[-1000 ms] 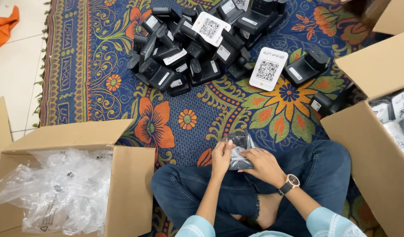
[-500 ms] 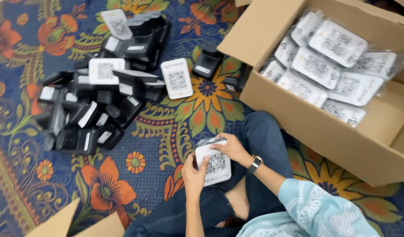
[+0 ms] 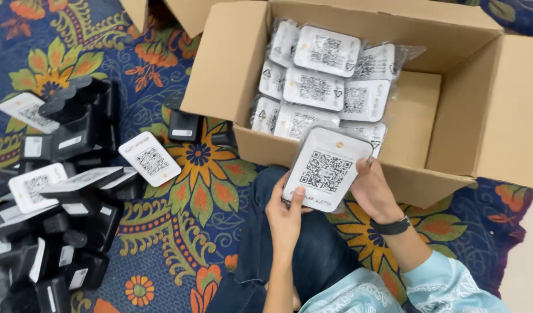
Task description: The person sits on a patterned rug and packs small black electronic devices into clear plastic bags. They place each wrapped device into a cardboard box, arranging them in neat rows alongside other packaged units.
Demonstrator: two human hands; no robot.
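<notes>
Between the fingers of both hands sits a white card (image 3: 326,169) sealed in a clear plastic bag, its printed square pattern facing up. Left hand (image 3: 285,215) grips the card's lower left corner, thumb laid on the front face and fingers curled behind it. Right hand (image 3: 372,191) holds the right edge, fingers narrow and pressed against the card's side; a dark wristwatch (image 3: 392,226) sits on that wrist. The card is tilted and hangs over the near wall of an open cardboard box (image 3: 237,64), just beyond the fingertips.

Beyond the fingers, inside the box, bagged cards (image 3: 318,81) of the same kind lie stacked in overlapping rows. Well to the left of the left hand, a heap of black stands (image 3: 75,203) lies on a patterned floral rug (image 3: 203,191), with one loose card (image 3: 149,159) resting near it. Below the hands, blue jeans (image 3: 304,255) cover the person's legs.
</notes>
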